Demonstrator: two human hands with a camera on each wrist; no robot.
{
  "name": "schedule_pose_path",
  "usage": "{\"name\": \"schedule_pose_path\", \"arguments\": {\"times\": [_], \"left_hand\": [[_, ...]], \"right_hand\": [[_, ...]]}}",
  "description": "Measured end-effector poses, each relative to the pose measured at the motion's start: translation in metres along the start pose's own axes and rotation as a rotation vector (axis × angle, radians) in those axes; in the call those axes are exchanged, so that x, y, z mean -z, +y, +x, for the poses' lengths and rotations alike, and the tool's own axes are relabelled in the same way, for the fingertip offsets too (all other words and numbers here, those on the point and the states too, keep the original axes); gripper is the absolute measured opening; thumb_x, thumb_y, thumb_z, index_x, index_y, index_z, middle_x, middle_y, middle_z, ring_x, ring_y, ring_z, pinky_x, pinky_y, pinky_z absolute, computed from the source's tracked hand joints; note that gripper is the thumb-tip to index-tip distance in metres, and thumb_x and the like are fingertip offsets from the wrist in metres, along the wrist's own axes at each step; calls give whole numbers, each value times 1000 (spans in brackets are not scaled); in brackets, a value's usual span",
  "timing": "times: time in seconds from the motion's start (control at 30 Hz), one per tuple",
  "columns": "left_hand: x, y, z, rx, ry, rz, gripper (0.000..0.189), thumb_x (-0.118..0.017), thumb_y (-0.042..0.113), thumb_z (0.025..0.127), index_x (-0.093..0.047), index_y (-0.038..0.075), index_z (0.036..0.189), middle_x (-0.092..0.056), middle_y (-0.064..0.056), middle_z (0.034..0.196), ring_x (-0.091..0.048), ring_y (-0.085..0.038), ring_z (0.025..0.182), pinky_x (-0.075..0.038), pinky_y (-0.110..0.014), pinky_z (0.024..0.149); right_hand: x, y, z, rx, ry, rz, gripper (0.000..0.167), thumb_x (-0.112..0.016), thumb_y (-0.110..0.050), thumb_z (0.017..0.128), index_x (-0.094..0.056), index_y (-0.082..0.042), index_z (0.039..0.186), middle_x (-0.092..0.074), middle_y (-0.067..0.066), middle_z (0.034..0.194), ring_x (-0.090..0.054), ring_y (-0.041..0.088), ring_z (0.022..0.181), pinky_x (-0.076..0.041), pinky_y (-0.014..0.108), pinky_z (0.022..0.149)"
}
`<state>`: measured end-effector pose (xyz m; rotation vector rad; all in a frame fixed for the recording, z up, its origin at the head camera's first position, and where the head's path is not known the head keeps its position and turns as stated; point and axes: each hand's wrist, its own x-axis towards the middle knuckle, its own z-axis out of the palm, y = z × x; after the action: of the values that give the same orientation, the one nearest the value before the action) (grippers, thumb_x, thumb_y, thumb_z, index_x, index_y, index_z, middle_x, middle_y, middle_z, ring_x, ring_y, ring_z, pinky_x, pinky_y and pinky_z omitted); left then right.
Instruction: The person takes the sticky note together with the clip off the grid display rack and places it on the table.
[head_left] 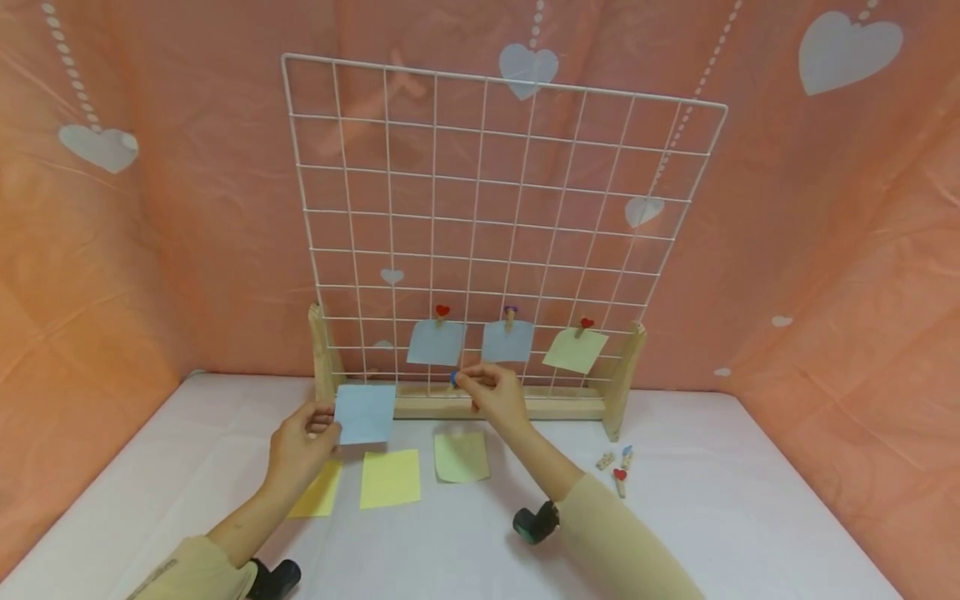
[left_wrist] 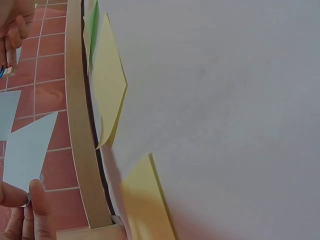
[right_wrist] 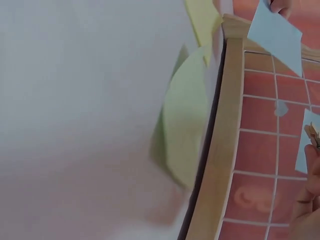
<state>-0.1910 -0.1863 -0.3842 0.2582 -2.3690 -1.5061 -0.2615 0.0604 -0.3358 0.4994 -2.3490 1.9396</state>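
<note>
Before grid (head_left: 483, 130), plain note (head_left: 365, 414) in left fingers (left_wrist: 41, 210), clip (head_left: 454, 379) in right fingers (head_left: 483, 372)

White table (head_left: 750, 517), wooden grid stand (head_left: 427, 408), two yellow notes (head_left: 390, 479), pale green note (head_left: 461, 457), three small clothespins (head_left: 621, 487)

Notes (head_left: 365, 414) appear as matt paper, grid (head_left: 474, 222) as smooth metal wire, stand (head_left: 570, 408) and clips (head_left: 621, 487) as wood, backdrop (head_left: 832, 217) faintly glossy.
</note>
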Motion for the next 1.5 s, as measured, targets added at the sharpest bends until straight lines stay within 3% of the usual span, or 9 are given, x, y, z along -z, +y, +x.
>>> {"name": "schedule_pose_path", "arguments": {"times": [0.2,0.37,0.63,0.73,1.27,1.5], "left_hand": [[3,0,-4,15,-36,38,26,-57,1,87,-60,-7,112,-64,-19,97,-59,0,63,-52,-18,55],[6,-2,-9,31,-76,61,26,-57,2,88,-59,-6,113,-64,-19,99,-62,-7,63,-51,-20,55],[12,-7,-17,55,-100,69,29,-57,1,87,-58,-8,114,-64,-16,97,-61,-6,64,-52,-20,58],[12,-10,-18,60,-109,72,30,-57,3,87,-57,-9,116,-65,-15,97,-61,-6,64,-52,-20,59],[24,-15,-27,113,-135,106,32,-57,6,87,-57,-6,117,-68,-13,97,-63,-6,64,-50,-19,64],[32,-19,-30,156,-183,99,36,-56,6,89,-52,-10,121,-65,-14,98,-62,-8,65,-53,-22,61]], "right_hand": [[12,2,-7,-52,-3,-37,20,-64,-6,90,-66,12,99,-69,29,91,-46,7,45,-42,17,50],[24,10,-11,-83,13,-92,19,-64,-6,90,-67,11,98,-69,29,92,-47,8,43,-38,18,49],[44,54,-8,-138,74,-138,20,-70,-14,88,-70,2,99,-72,17,88,-49,12,44,-33,19,45],[51,60,-10,-151,94,-159,18,-70,-15,87,-72,-1,98,-72,12,86,-49,11,45,-31,19,44],[83,68,-23,-183,129,-270,20,-69,-16,87,-71,0,101,-72,13,83,-56,18,51,-37,20,48],[101,71,-31,-215,88,-281,22,-65,-13,89,-68,4,104,-73,15,88,-56,14,54,-40,19,51]]}}
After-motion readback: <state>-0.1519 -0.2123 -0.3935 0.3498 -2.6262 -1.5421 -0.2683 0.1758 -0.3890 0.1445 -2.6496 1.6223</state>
